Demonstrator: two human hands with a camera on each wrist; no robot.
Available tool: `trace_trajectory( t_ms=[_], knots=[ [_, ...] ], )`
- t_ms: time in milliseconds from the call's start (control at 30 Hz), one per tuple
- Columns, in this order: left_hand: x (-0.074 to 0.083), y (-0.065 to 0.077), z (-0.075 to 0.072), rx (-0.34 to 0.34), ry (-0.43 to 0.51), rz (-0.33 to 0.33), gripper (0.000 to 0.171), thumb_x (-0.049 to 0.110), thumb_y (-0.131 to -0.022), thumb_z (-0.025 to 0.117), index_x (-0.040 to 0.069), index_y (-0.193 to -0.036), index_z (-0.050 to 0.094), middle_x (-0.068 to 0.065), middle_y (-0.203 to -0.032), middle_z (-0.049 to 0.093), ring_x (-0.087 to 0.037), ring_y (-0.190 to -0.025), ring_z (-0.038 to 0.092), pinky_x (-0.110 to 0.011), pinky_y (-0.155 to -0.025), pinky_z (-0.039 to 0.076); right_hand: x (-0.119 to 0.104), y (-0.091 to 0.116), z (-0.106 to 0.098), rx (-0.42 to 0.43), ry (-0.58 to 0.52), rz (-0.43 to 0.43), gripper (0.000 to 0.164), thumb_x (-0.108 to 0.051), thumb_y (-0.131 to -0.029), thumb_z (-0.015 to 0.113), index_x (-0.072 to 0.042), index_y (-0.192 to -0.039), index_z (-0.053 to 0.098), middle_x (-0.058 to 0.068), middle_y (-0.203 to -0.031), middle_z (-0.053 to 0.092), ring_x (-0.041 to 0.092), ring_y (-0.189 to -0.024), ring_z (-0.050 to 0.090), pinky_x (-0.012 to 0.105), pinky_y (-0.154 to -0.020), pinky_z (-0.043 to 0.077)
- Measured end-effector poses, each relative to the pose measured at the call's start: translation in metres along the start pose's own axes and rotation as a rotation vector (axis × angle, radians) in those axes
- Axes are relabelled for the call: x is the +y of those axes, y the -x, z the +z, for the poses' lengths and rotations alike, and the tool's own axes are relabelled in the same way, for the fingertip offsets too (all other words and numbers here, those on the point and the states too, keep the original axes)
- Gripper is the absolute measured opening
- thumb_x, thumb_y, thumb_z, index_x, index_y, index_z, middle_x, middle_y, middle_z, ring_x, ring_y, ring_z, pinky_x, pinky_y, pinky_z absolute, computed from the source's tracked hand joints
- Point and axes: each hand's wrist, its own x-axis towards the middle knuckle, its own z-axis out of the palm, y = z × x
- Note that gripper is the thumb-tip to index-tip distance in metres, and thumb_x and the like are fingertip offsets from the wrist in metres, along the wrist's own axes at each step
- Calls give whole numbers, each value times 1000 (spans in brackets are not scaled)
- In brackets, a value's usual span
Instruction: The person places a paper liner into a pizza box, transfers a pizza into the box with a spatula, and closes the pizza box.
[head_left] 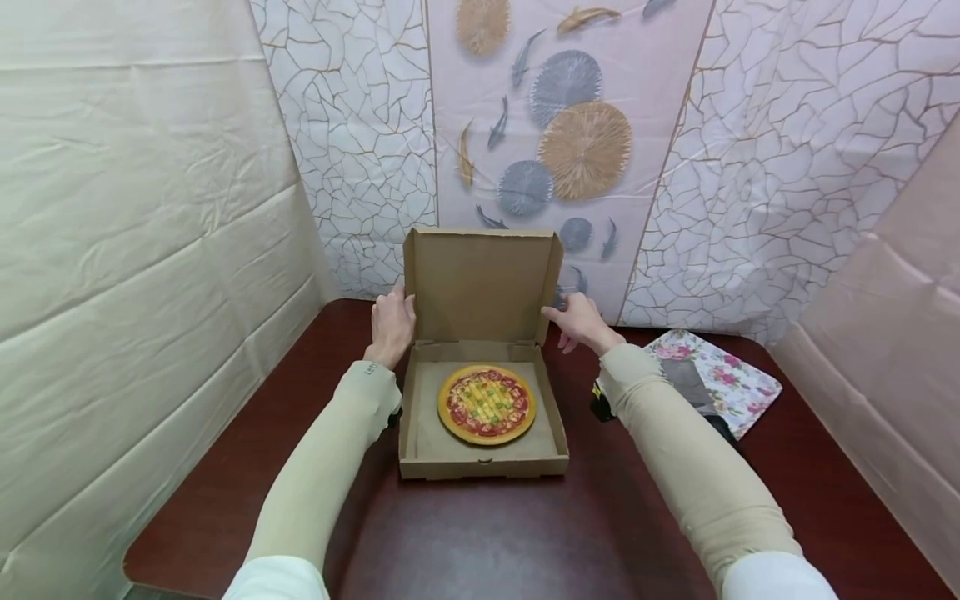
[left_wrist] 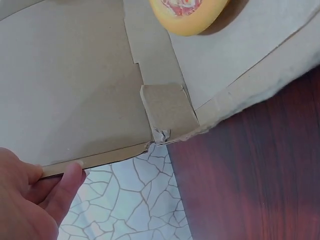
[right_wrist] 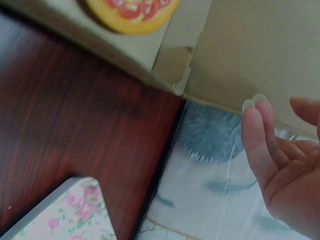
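Observation:
A cardboard pizza box (head_left: 483, 469) stands on the table with its lid (head_left: 480, 287) raised upright at the back. Inside lies a round pizza (head_left: 487, 404) with a yellow crust, red slices and green bits. My left hand (head_left: 393, 325) pinches the lid's left side edge; in the left wrist view, fingers (left_wrist: 67, 195) wrap that thin cardboard edge. At the lid's right edge is my right hand (head_left: 579, 322). The right wrist view shows its fingers (right_wrist: 255, 132) fairly straight and the thumb apart from them, with no cardboard visibly gripped; contact with the edge is unclear.
On the right of the dark red table (head_left: 480, 533) lies a flower-patterned board (head_left: 738, 375), with a grey object (head_left: 686, 382) on it partly behind my right sleeve. A black and yellow item (head_left: 600, 402) sits beside that sleeve. Patterned wall cloth (head_left: 360, 167) hangs behind.

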Motion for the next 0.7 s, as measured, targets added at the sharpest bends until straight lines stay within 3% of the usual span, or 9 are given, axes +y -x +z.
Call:
trace_trajectory(
  t_ms=[133,433,700],
  knots=[
    [0,1,0,-10,-7,-10,19,21,-93,48,4,-88,55,-20,-74,62,-36,-70,62,-44,-59,49,-6,-8,4,13,-10,-1,61,-28,-94,45,3,-140,21,22,-61,62,32,-51,62,37,-47,51],
    [4,3,1,-7,16,-3,20,22,-93,49,4,-86,54,-17,-70,61,-33,-65,61,-40,-54,47,-12,-10,4,-15,-57,9,54,-23,-95,41,1,-140,23,22,-62,63,27,-48,62,39,-49,52],
    [4,6,1,-9,23,4,18,20,-91,51,4,-101,50,-17,-74,62,-35,-66,61,-42,-54,48,-16,-4,4,-46,-80,-7,56,-20,-95,42,6,-139,19,19,-57,61,30,-48,61,39,-48,52]
  ],
)
